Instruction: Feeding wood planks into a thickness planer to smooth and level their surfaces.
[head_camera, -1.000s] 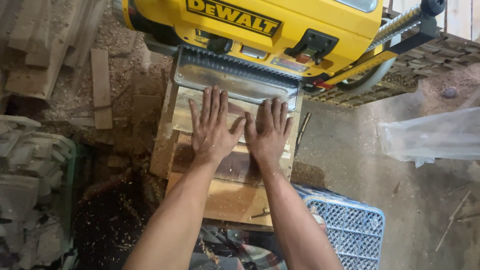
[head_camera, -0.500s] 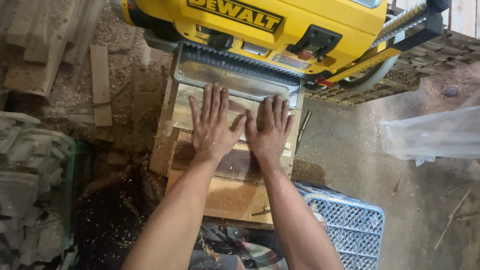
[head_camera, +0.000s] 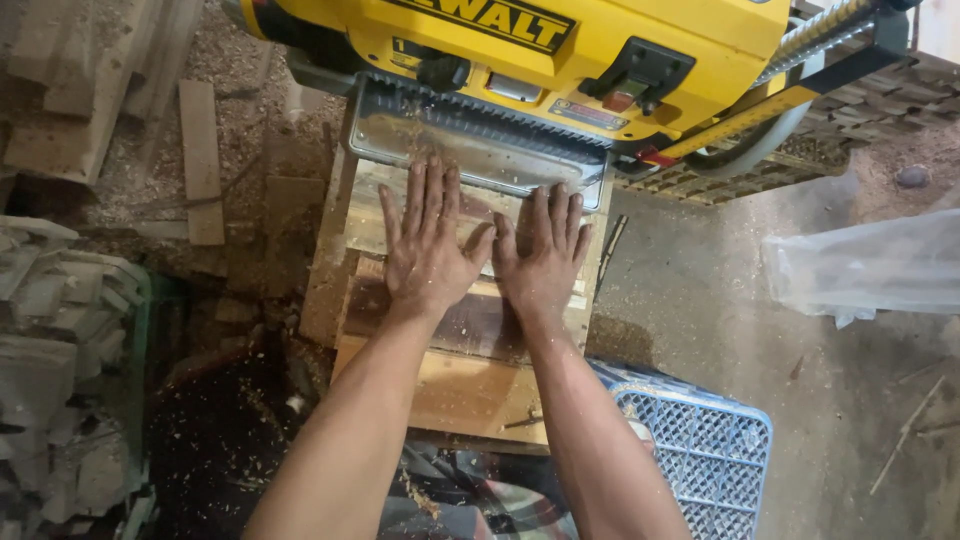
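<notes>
Both hands lie flat, palms down, on a wooden board (head_camera: 470, 225) that sits in front of a yellow thickness planer (head_camera: 560, 60). The left hand (head_camera: 428, 250) rests with fingers spread and straight, the fingertips reaching the edge of the planer's metal feed tray (head_camera: 480, 150). The right hand (head_camera: 545, 262) lies just beside it, thumbs nearly touching, its fingertips a little nearer than the left's. Neither hand closes around anything; each grip is open, pressing on the board's top face.

The board runs from the planer's mouth toward the person, over a low wooden stand (head_camera: 455, 385) that serves as the surface below. Sawdust dusts the tray and both forearms.

To the near right stands a blue plastic crate (head_camera: 700, 450) with a lattice wall. Farther right, a clear plastic bag (head_camera: 870, 265) lies on the concrete floor (head_camera: 720, 300). At the left, loose wooden offcuts (head_camera: 200, 160) lie in sawdust, and a stack of grey pieces (head_camera: 55, 350) fills the near left corner.
</notes>
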